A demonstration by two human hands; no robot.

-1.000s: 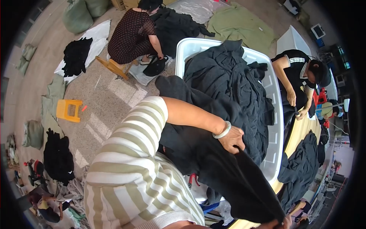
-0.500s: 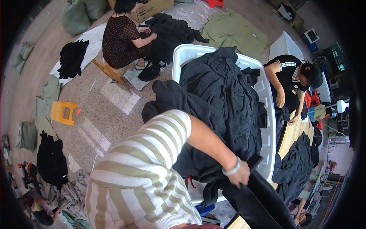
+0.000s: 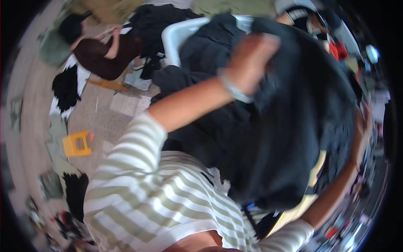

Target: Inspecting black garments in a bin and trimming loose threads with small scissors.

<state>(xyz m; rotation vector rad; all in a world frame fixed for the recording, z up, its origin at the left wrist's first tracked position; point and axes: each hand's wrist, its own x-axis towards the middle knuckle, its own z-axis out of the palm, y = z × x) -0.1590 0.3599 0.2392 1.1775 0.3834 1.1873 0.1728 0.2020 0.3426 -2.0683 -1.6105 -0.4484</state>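
Note:
A large dark garment (image 3: pixel 289 122) is spread out in the air in front of me, smeared by motion. My left hand (image 3: pixel 256 59), with a pale bangle at the wrist, is at its upper edge, closed on the cloth; the fingers are blurred. At the garment's right edge my right hand (image 3: pixel 363 122) grips the cloth, arm stretched out. Behind it stands a white plastic tub (image 3: pixel 170 42) holding a heap of black clothes (image 3: pixel 205 44). The raised garment hides much of the tub and the table.
A seated person (image 3: pixel 105 50) handles black cloth at the far left. Another person (image 3: pixel 300 17) is beyond the tub. A yellow stool (image 3: pixel 77 144) stands on the floor at left, near black cloth piles (image 3: pixel 67 88). A light wooden table (image 3: pixel 294 212) shows below the garment.
The garment has been lifted and spread from the lower right. My left hand has moved up and away from me. My right arm has come into view at the right.

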